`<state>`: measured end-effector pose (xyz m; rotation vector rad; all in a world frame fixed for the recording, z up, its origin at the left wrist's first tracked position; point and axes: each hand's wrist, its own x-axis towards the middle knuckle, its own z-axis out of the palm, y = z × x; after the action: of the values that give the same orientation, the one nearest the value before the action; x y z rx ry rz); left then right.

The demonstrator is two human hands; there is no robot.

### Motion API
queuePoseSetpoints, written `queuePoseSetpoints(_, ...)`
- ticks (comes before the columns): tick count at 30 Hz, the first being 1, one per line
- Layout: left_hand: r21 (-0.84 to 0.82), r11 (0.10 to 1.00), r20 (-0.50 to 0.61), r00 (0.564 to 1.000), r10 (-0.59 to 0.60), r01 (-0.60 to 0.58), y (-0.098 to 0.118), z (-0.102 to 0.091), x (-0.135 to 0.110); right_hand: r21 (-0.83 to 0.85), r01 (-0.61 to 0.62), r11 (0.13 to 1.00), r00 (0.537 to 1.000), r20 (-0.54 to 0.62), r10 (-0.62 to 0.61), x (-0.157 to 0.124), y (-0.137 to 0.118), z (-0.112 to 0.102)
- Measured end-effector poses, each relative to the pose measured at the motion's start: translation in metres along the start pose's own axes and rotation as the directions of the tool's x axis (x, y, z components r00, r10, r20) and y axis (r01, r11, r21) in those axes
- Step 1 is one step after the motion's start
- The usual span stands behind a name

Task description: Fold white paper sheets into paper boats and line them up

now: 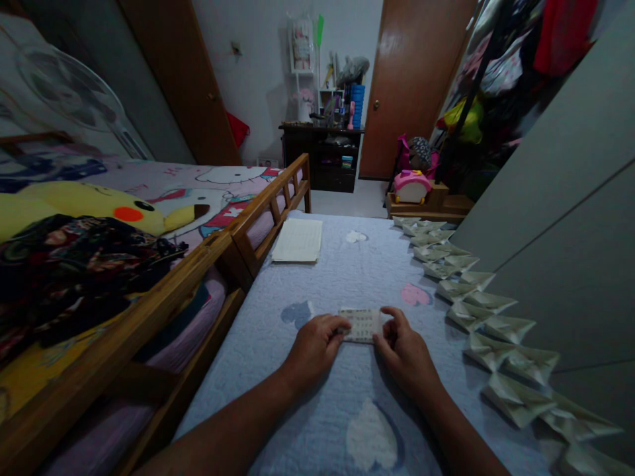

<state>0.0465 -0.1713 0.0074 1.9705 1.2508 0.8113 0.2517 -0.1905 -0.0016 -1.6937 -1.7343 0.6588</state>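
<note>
A small folded sheet of paper with rows of marks lies flat on the light blue bedspread. My left hand grips its left end, thumb and fingertips pinching together there. At the right end, my right hand has its thumb on the near corner and its index finger curled at the far corner, holding the paper between them. Further off, a stack of flat paper sheets rests by the bed rail. Folded paper boats stand in rows along the right edge of the bed.
A wooden rail runs along the left side, with a second bed and a yellow plush toy beyond it. On the right stands a pale cabinet. A dark desk and a door are at the back.
</note>
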Motion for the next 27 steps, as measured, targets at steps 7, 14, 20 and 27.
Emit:
queuePoseSetpoints(7, 0.022, 0.995, 0.023, 0.995, -0.096, 0.095, 0.0024, -0.0002, -0.0021, 0.15, -0.038, 0.988, 0.996, 0.084, 0.026, -0.0024, -0.0005, -0.0056)
queuePoseSetpoints(14, 0.133, 0.979, -0.007, 0.988, -0.154, 0.154, 0.0019, 0.0037, -0.0007, 0.029, -0.028, 0.999, 0.999, 0.036, 0.026, -0.0002, -0.0061, -0.0059)
queuePoseSetpoints(20, 0.199, 0.954, 0.016, 0.973, -0.232, 0.224, 0.0092, 0.0039, 0.0021, -0.014, -0.07, 0.997, 0.997, 0.029, 0.071, 0.0007, -0.0074, -0.0042)
queuePoseSetpoints(27, 0.244, 0.94, 0.008, 0.969, -0.246, 0.236, 0.0093, 0.0064, 0.0067, 0.012, -0.06, 0.998, 0.998, 0.011, 0.06, -0.0013, -0.0045, -0.0008)
